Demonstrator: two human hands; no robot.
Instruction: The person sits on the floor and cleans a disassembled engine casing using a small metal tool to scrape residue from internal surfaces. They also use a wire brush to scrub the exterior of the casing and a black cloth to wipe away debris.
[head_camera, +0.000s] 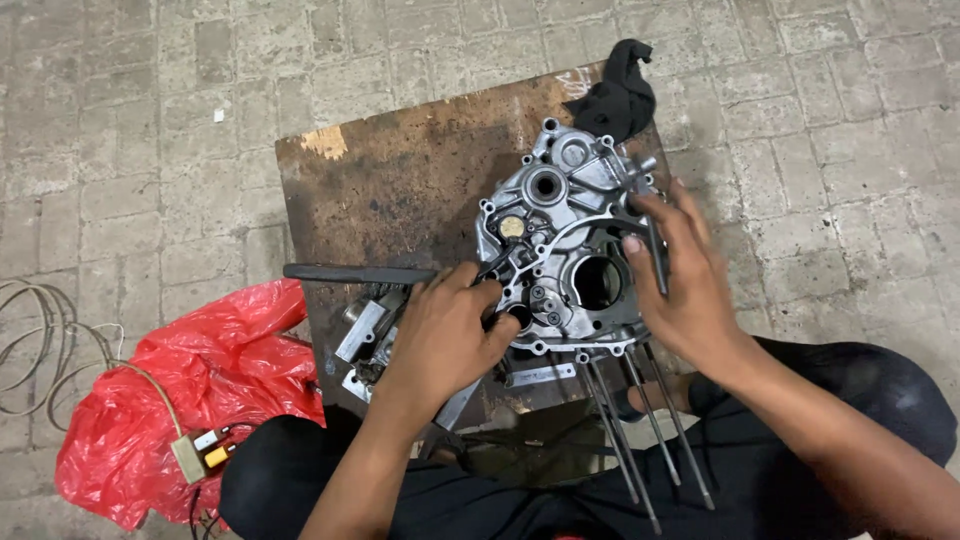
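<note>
The grey cast-aluminium engine crankcase half (565, 250) lies flat on the rusty brown bench (400, 190). The left hand (440, 335) grips a dark long-handled tool (350, 273) at its edge; the right hand (680, 280) clasps the rim. I'd brace the casing firmly and turn squarely.

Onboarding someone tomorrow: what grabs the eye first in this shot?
The silver engine crankcase half on the rusty brown board, mid-frame, with long studs pointing toward the person. Both hands are on it: left hand at its near-left edge, right hand on its right side. A red plastic bag lies lower left.
</note>
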